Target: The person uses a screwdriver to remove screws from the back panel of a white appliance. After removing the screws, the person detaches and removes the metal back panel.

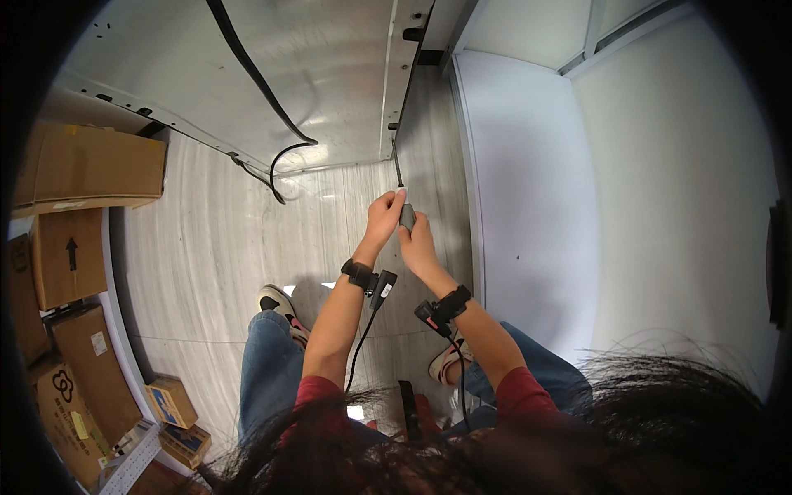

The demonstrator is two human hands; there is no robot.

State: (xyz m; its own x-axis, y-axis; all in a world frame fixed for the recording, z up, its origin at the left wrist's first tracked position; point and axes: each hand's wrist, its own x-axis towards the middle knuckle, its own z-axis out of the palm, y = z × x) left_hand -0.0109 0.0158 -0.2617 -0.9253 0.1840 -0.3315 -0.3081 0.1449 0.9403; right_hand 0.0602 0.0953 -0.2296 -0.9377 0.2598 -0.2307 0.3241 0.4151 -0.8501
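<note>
A screwdriver with a grey handle (407, 216) and a long thin shaft points away from me. Its tip meets the lower right corner of a large silver metal panel (330, 91), where the contact is too small to make out exactly. My left hand (383, 218) pinches the tool near the front of the handle, around the start of the shaft. Behind it, my right hand (419, 242) is closed around the rear of the handle. Small holes and fasteners run along the panel's right edge.
A black cable (247, 62) hangs down the panel and curls near the floor. Cardboard boxes (99, 169) fill a shelf at the left; smaller boxes (172, 402) sit below. A white cabinet wall (528, 198) stands close on my right. Wrist straps with devices (382, 289) trail cables.
</note>
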